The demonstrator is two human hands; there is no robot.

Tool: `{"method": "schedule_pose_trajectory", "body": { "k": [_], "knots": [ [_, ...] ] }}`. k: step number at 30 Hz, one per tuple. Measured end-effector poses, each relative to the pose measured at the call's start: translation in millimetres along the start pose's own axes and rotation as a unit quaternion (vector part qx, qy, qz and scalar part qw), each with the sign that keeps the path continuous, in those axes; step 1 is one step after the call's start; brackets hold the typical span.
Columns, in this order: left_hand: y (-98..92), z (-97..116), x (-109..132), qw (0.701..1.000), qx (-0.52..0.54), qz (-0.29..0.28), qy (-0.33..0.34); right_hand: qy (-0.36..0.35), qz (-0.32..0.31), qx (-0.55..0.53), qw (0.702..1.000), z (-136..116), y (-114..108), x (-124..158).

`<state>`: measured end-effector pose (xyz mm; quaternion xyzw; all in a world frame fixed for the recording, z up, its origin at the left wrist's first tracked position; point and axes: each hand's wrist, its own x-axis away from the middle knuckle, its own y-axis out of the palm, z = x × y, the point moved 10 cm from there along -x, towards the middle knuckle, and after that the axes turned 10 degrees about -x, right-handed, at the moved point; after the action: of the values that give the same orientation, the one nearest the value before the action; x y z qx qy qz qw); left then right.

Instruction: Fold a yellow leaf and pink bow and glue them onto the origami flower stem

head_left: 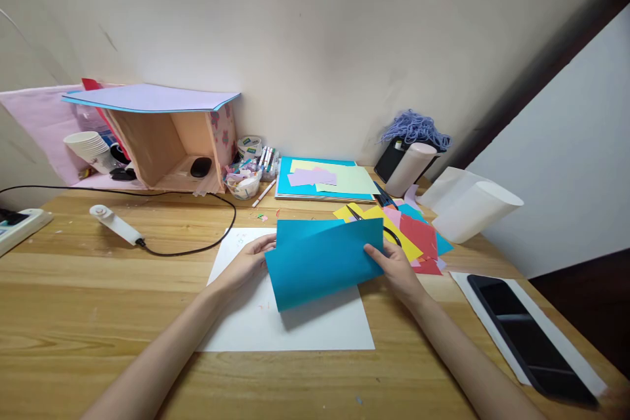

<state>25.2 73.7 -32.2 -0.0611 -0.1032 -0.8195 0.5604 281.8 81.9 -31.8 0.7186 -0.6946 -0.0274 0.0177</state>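
Observation:
A sheet of blue paper [322, 266], bent over on itself, is held up between both hands above a white sheet of paper [236, 328] on the table. My left hand [256, 254] grips its left side, with the fingers partly hidden behind the paper. At its right edge, my right hand [394, 266] pinches the paper, thumb in front and fingers behind. Just beyond the right hand lie black-handled scissors [392, 235], partly covered by the blue paper, on yellow paper [406, 239].
Red paper scraps [418, 230] lie right, near a curled white sheet [477, 210] and a phone [531, 335]. At the back stand an open box [162, 138], a tub of scraps [243, 182] and stacked paper [354, 180]. A corded white glue gun-like device [115, 224] lies left.

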Motion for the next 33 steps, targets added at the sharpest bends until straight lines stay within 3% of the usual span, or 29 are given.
{"method": "schedule_pose_trajectory", "body": {
  "k": [6, 11, 15, 19, 23, 26, 29, 33],
  "knots": [
    [-2.3, -13.2, -0.4, 0.998, -0.022, 0.058, -0.027, 0.063, -0.001, 0.018, 0.998, 16.9, 10.9, -2.1],
    [-3.4, -16.1, -5.3, 0.998, -0.015, 0.059, -0.018, 0.007, 0.044, 0.104, 0.994, 12.5, 2.3, -4.4],
    [-2.3, -15.5, -5.8, 0.998, 0.002, 0.065, -0.003, -0.001, 0.043, 0.127, 0.991, 14.1, 6.8, -3.8],
    [-11.2, -10.1, -3.1, 0.987, -0.086, 0.131, 0.041, -0.030, 0.059, 0.118, 0.991, 7.2, 8.0, -1.9],
    [-13.7, -8.7, -2.2, 0.984, -0.099, 0.138, 0.048, -0.035, 0.097, 0.084, 0.991, -2.4, -0.3, -8.4],
    [-16.4, -4.6, -0.4, 0.985, -0.087, 0.138, 0.053, 0.013, 0.055, 0.003, 0.998, -1.2, 7.4, -21.8],
    [-19.2, -1.8, 1.5, 0.985, -0.081, 0.142, 0.054, 0.011, 0.029, -0.042, 0.999, -7.4, 15.8, -31.9],
    [-22.6, -0.6, 3.3, 0.979, -0.115, 0.159, 0.056, -0.020, 0.074, -0.034, 0.996, -10.5, 12.4, -31.8]
  ]
}}
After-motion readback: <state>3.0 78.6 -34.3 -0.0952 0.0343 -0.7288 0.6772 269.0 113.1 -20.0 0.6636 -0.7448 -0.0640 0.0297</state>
